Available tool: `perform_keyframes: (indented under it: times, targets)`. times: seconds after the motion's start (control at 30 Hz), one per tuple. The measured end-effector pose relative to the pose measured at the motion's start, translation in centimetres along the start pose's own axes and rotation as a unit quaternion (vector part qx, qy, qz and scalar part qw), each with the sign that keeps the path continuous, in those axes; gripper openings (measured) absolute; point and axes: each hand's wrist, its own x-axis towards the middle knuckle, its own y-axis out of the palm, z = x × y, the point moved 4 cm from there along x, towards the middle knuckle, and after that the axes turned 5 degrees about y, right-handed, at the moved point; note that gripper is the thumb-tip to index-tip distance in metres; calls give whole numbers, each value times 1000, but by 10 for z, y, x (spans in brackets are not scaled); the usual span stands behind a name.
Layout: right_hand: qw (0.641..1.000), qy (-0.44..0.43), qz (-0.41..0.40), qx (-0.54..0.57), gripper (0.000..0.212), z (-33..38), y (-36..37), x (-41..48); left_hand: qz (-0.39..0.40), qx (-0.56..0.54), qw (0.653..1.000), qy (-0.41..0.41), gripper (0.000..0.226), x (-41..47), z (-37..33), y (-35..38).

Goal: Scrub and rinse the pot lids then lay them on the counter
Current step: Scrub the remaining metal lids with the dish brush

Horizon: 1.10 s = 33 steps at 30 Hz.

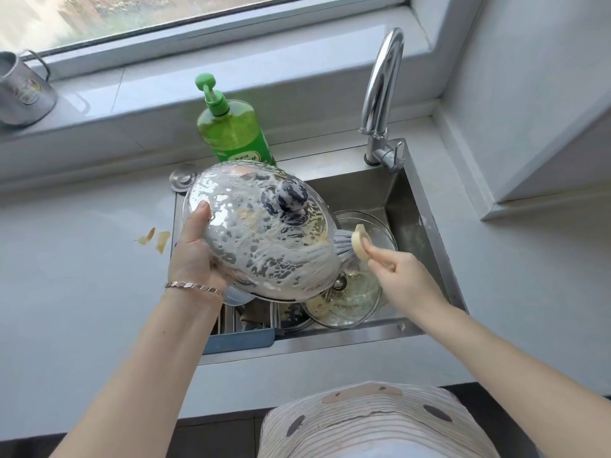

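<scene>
A large glass pot lid (pixel 251 239) with a dark knob is covered in white foam and tilted above the sink. My left hand (pixel 195 249) grips its left rim, thumb on top. My right hand (pixel 396 272) pinches a pale yellow sponge (pixel 360 242) just off the lid's right edge. Below in the steel sink (pixel 416 206) lie two more glass lids (pixel 347 302), partly hidden by the foamy lid.
A green dish soap bottle (pixel 231 127) stands behind the sink, with the chrome tap (pixel 380 94) to its right. Food scraps (pixel 155 239) lie on the grey counter (pixel 82 259) left of the sink. A blue rack (pixel 241 338) sits at the sink's front left. A metal mug (pixel 23 90) is on the sill.
</scene>
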Motion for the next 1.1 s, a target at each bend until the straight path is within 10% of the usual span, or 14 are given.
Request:
perform_keyframes:
  times: [0.17, 0.57, 0.77, 1.1]
  targets:
    - [992, -106, 59, -37, 34, 21, 13, -20, 61, 9, 998, -15, 31, 2, 2, 0]
    - [993, 22, 52, -100, 37, -23, 4, 4, 74, 87, 992, -50, 47, 4, 12, -2]
    - [989, 49, -80, 110, 52, -15, -23, 23, 104, 158, 980, -67, 39, 7, 17, -4]
    - [986, 42, 55, 153, 43, 32, 11, 9, 229, 192, 936, -188, 41, 8, 20, 29]
